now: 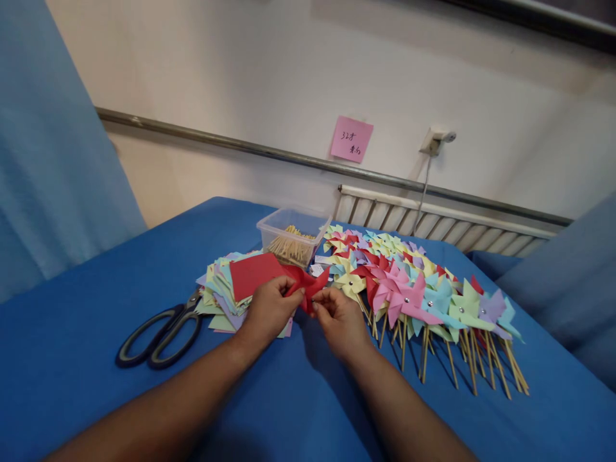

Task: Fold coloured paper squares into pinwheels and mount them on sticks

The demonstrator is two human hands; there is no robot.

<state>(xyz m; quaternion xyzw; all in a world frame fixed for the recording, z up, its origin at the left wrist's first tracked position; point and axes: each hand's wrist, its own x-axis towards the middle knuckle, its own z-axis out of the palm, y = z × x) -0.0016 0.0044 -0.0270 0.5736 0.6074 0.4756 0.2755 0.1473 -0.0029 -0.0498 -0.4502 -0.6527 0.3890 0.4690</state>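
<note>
Between my two hands is a red paper pinwheel (pixel 304 282), its blades folded in toward the middle. My left hand (pixel 274 305) pinches its left side between thumb and fingers. At its right, my right hand (pixel 339 321) is closed, with thumb and forefinger together at the centre of the pinwheel; whether a small pin is between them is too small to tell. Just behind my left hand lies a stack of coloured paper sheets (pixel 224 301), with a red square sheet (pixel 253 276) on top.
Dark-handled scissors (pixel 166 330) lie left of the paper. Behind the stack, a clear plastic box (pixel 274 224) holds many thin wooden sticks (pixel 291 247). Many finished pinwheels (pixel 409 298) on sticks are piled at right on the blue-covered table (pixel 298 410). A wall with a radiator (pixel 385 215) stands behind.
</note>
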